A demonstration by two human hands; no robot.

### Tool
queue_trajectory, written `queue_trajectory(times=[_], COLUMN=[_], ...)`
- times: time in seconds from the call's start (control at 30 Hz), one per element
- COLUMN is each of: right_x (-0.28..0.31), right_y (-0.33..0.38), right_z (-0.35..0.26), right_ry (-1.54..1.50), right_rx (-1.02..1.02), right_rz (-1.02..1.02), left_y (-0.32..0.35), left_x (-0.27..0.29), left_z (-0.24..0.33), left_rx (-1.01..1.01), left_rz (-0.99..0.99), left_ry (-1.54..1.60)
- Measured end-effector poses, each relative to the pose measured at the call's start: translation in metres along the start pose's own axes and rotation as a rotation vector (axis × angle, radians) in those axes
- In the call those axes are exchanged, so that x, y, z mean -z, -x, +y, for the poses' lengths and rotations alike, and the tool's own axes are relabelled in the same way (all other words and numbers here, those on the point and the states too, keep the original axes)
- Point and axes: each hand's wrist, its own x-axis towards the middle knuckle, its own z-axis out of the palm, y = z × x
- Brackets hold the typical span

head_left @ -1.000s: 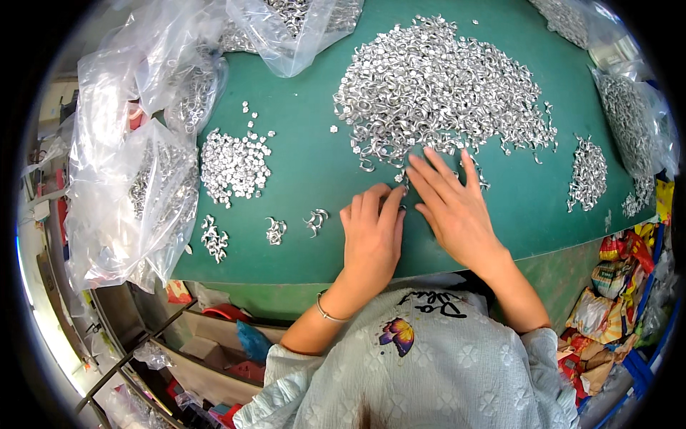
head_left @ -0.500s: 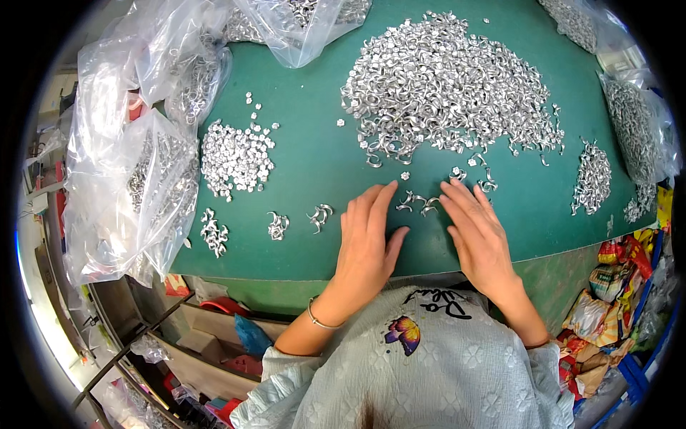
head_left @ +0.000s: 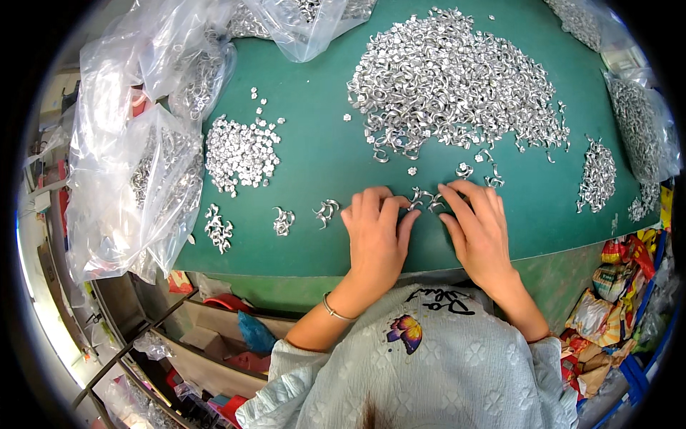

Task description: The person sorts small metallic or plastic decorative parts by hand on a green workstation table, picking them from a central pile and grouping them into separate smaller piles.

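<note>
Small silver curved metal pieces (head_left: 434, 203) lie on the green tabletop between my two hands. My left hand (head_left: 376, 239) has its fingers curled. Its thumb and index fingertip come together at the left end of these pieces, seemingly pinching one. My right hand (head_left: 480, 229) is palm down, with its index finger and thumb apart around the right end of the same pieces. Just beyond its fingertips lie a small clump (head_left: 464, 170) and more curved pieces (head_left: 494, 177). Left of my left hand sit a loose curved cluster (head_left: 326, 212) and a tighter cluster (head_left: 284, 221).
A large heap of silver pieces (head_left: 457, 79) covers the far middle. Flower-shaped pieces (head_left: 243, 152) are piled at left, above another small cluster (head_left: 218, 229). A smaller pile (head_left: 597, 175) stands at right. Filled plastic bags (head_left: 107, 164) line the left; another bag (head_left: 638, 125) stands right.
My left hand has curled its fingers and drawn its thumb and index to the curved pieces. My right index finger has bent in toward them. The view has shifted slightly.
</note>
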Motion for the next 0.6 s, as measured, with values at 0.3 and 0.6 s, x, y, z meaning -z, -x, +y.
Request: queue_trajectory(times=[0.3, 0.6], right_x=[-0.011, 0.001], right_y=[0.003, 0.04], right_z=[-0.005, 0.014], right_ry=[-0.141, -0.042], right_rx=[0.009, 0.095], right_rz=[0.008, -0.027], left_y=[0.02, 0.028], left_x=[0.01, -0.008], left_z=[0.004, 0.016], left_rx=[-0.062, -0.116], left_rz=[-0.1, -0.098], left_ry=[0.131, 0.325])
